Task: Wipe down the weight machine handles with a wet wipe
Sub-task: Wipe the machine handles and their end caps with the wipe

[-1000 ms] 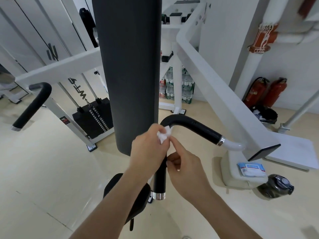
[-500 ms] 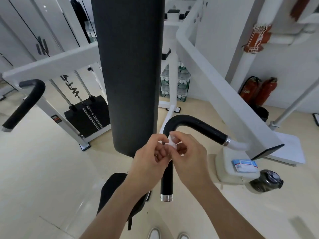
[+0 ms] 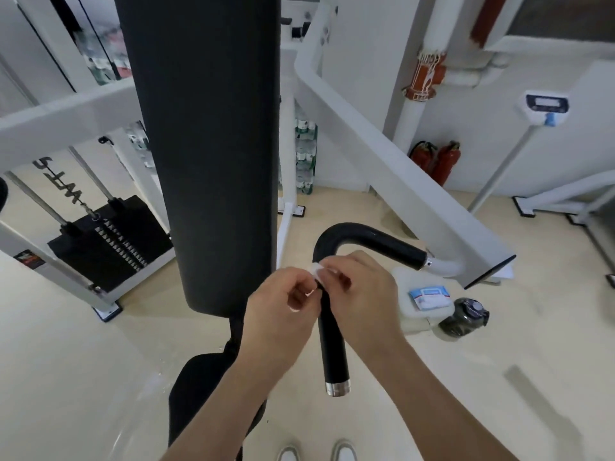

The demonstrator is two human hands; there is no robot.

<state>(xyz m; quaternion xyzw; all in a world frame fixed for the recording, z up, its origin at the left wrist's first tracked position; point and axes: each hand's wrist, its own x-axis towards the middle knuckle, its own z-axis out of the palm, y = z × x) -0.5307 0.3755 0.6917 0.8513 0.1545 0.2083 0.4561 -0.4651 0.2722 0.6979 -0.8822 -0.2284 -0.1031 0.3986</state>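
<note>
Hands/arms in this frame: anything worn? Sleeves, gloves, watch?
Left hand and right hand are bare: no gloves, rings, watch or bands visible. Left forearm and right forearm are uncovered to the frame edge, with no sleeve in view. Only clothing seen is the white shoe toes.

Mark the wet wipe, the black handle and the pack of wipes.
wet wipe (image 3: 315, 270): head view, on its exposed white corner.
black handle (image 3: 333, 347): head view, on the straight lower section.
pack of wipes (image 3: 429, 296): head view, on the middle of its blue-and-white top.
</note>
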